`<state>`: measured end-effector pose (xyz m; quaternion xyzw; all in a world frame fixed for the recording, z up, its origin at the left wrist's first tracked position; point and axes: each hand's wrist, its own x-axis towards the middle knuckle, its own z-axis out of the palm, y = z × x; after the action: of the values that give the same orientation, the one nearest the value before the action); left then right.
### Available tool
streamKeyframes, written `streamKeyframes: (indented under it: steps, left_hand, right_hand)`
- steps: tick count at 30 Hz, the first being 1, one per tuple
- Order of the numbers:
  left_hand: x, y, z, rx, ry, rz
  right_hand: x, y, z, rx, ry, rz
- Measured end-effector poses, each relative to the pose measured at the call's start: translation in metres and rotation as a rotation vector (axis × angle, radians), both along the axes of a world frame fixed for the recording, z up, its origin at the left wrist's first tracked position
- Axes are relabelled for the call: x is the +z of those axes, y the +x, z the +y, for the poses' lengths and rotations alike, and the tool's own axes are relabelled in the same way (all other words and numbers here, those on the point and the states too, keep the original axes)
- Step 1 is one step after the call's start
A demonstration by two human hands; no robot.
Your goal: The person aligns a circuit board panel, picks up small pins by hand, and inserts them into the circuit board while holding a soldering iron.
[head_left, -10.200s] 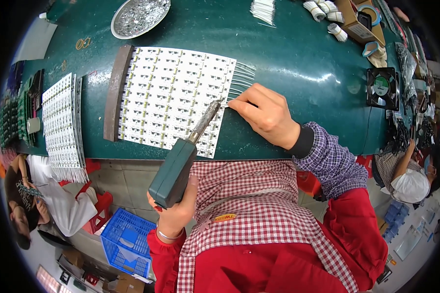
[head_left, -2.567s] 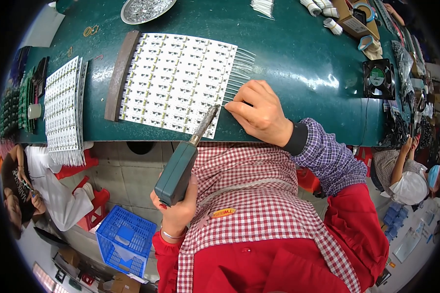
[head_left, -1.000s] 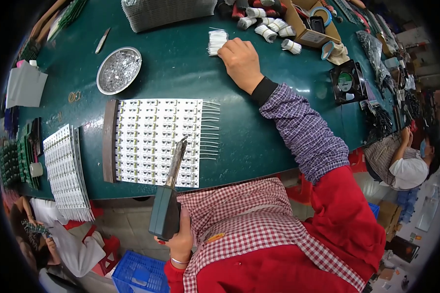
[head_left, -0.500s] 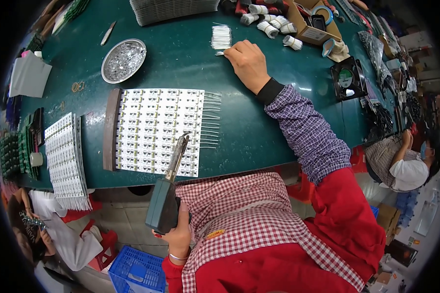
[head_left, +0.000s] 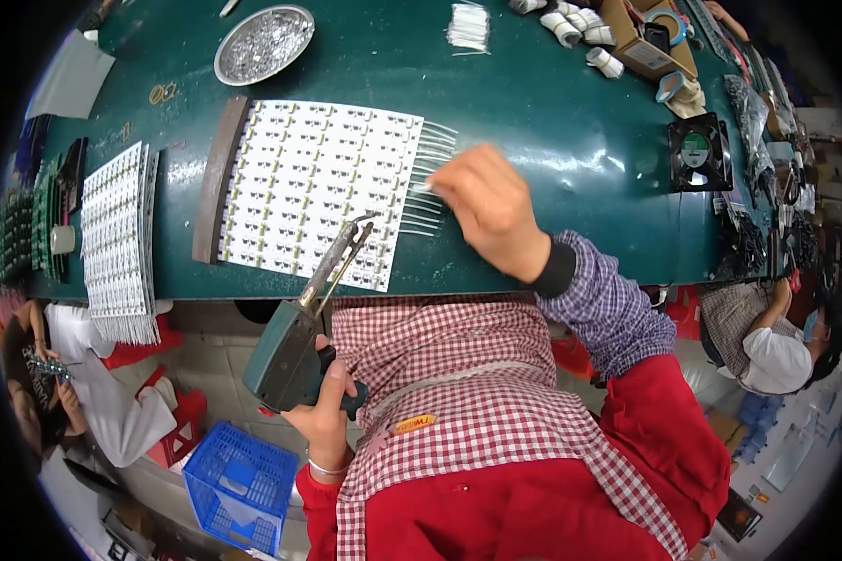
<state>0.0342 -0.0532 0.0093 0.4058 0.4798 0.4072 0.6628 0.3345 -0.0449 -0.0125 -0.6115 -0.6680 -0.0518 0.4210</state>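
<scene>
My left hand is closed round the grip of a dark green soldering gun. Its metal tip hovers over or touches the lower right part of a white circuit board panel; which of the two I cannot tell. A brown bar lies along the panel's left edge. Thin white wires stick out in a row from the right edge. Beside that row my right hand, slightly blurred, has thumb and finger pinched on a small white wire. A pile of white wires lies farther back.
A metal bowl of silvery bits stands behind the panel. More wired panels lean at the left table edge. Rightward are a small black fan, wire bundles and a cardboard box. Another person sits at far right.
My right hand has moved from the wire pile back to the panel's right edge, with a wire between its fingers. The view has shifted, and the soldering gun is tilted more to the left.
</scene>
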Motion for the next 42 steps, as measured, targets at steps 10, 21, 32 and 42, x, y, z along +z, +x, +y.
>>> streamKeyframes:
  steps: [10,21,32,42]
  left_hand:
    - [-0.010,-0.019,-0.008,-0.161,0.222,0.393]
    - [-0.021,-0.026,-0.016,-0.259,0.433,0.527]
    - [-0.008,-0.021,-0.011,-0.309,0.419,0.513]
    - [-0.010,-0.016,-0.010,-0.248,0.407,0.546]
  right_hand:
    - [-0.009,-0.034,-0.025,0.097,-0.090,0.001]
    - [-0.014,-0.035,-0.029,0.105,-0.159,-0.077]
    - [-0.013,-0.033,-0.029,0.115,-0.149,-0.081]
    - [-0.014,-0.036,-0.032,0.096,-0.159,-0.118]
